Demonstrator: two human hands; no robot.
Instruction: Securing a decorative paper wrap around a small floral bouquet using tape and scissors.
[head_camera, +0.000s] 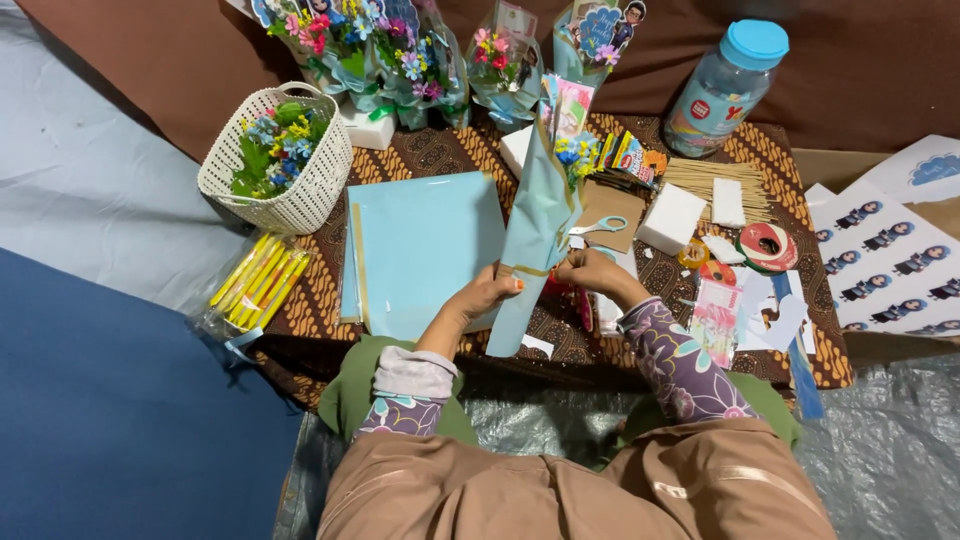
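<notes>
A pale blue paper cone (535, 225) wrapped around small flowers is held upright over the middle of the tabletop (455, 150). Its lower part is clasped by the left hand (487, 293), grip closed around it; the right hand (590, 270) is pinched at its taped waist. Blue paper sheets (425, 250) lie just left, scissors (600, 226) just right, and a white basket (280, 160) is set farther left.

Light-blue paper cone bouquet (537, 215): wrapped lengthwise, tilted slightly, narrow end toward the person, open end away, small blue and yellow flowers (573, 153) and packets showing at the top. Gold-tan band (525, 270) encircles lower section.
</notes>
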